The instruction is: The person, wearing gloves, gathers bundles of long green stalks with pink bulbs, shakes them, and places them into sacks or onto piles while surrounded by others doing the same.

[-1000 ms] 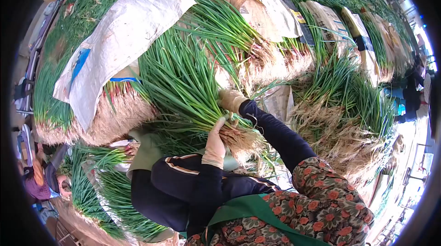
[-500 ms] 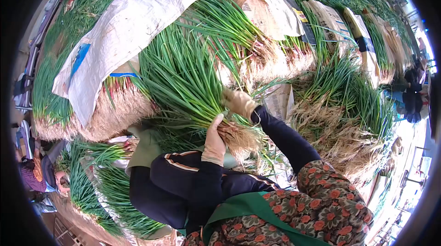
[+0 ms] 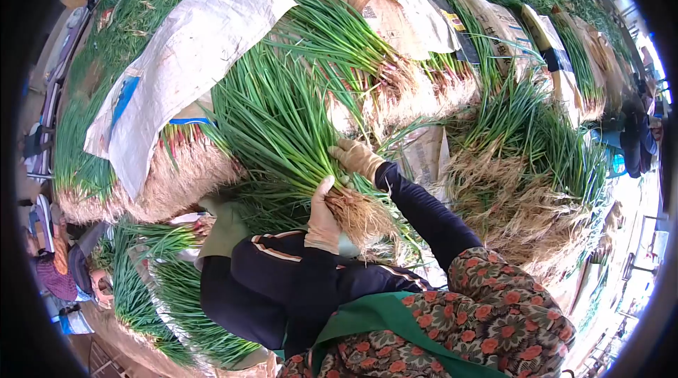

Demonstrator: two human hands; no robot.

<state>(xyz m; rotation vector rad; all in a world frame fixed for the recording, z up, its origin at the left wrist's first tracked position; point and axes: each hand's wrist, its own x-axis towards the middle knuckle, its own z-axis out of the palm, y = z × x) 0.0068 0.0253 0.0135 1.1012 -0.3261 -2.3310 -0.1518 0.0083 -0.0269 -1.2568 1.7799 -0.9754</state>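
A thick bunch of green onions [image 3: 282,131] lies tilted in front of me, its leaves toward the upper left and its pale roots toward the lower right. My left hand [image 3: 323,219], in a light glove, is wrapped round the bunch just above the roots, with the thumb on top. On the right side of the stalks is my gloved right hand [image 3: 357,158], its fingers against the leaves and partly bent; what they grip, if anything, is hidden.
White sacking [image 3: 194,46] covers stacked onions at the upper left. More bundles [image 3: 395,78] lie beyond my hands, and a loose heap [image 3: 522,187] is at the right. People [image 3: 60,272] are at the far left edge.
My right hand drew back from the stalks to the right, then returned to their side. My left hand has stayed round the bunch, which has shifted slightly.
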